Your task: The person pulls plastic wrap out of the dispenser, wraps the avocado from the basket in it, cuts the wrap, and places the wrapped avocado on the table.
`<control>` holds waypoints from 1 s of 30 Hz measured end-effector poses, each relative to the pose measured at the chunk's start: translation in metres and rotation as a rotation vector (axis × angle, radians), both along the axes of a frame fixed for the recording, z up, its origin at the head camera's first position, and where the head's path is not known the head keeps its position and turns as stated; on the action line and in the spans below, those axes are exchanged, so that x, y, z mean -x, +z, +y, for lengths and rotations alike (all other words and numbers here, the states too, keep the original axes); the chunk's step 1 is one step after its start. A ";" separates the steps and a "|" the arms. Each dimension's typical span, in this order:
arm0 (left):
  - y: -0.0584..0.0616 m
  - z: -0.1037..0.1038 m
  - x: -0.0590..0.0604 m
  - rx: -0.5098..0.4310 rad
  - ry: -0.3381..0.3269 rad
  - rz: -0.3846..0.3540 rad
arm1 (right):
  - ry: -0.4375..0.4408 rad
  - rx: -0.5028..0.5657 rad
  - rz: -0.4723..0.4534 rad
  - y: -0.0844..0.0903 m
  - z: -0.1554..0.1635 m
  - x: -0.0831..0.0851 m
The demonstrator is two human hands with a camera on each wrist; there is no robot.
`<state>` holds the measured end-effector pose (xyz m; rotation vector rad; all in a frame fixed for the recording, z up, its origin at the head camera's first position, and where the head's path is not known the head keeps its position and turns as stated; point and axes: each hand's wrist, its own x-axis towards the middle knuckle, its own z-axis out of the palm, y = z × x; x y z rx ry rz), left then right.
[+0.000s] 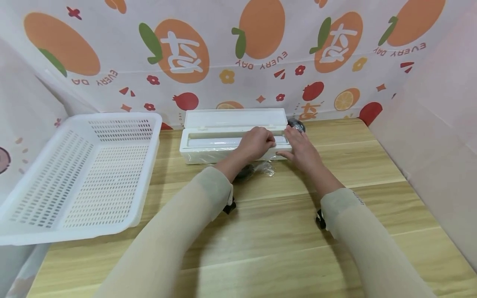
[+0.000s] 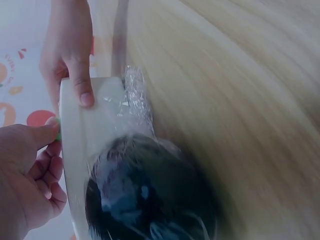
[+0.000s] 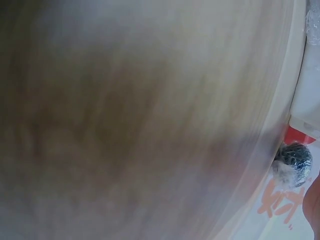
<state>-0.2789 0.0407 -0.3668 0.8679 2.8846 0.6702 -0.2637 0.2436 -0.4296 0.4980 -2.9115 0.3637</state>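
Observation:
A long white cling film dispenser box (image 1: 190, 156) stands at the back of the table, lid up, with a white roll (image 1: 216, 142) inside. My left hand (image 1: 257, 142) pinches a small green piece (image 2: 59, 134) at the box's edge, near its right end. My right hand (image 1: 303, 150) holds the right end of the box, thumb on the front face. Clear film hangs down the front to a dark round thing (image 2: 145, 195) covered in film, partly hidden by my left wrist in the head view. Another film-wrapped dark ball (image 3: 296, 162) lies behind my right fingers.
A white perforated plastic basket (image 1: 143, 190) stands at the left of the wooden table (image 1: 261, 248). A fruit-patterned curtain (image 1: 223, 49) hangs right behind the box. A plain pale wall (image 1: 428, 124) borders the table's right side.

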 end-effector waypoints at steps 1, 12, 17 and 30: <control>0.000 -0.002 0.000 0.000 -0.006 0.006 | -0.002 0.000 -0.002 0.000 0.000 0.000; -0.004 -0.022 0.004 -0.011 -0.019 0.019 | 0.014 0.028 0.009 0.002 0.001 0.000; -0.007 -0.023 0.003 -0.049 -0.008 -0.006 | 0.011 0.036 -0.001 0.001 0.000 0.000; -0.012 -0.030 0.006 -0.147 -0.023 -0.013 | 0.020 0.055 0.003 0.000 0.000 0.000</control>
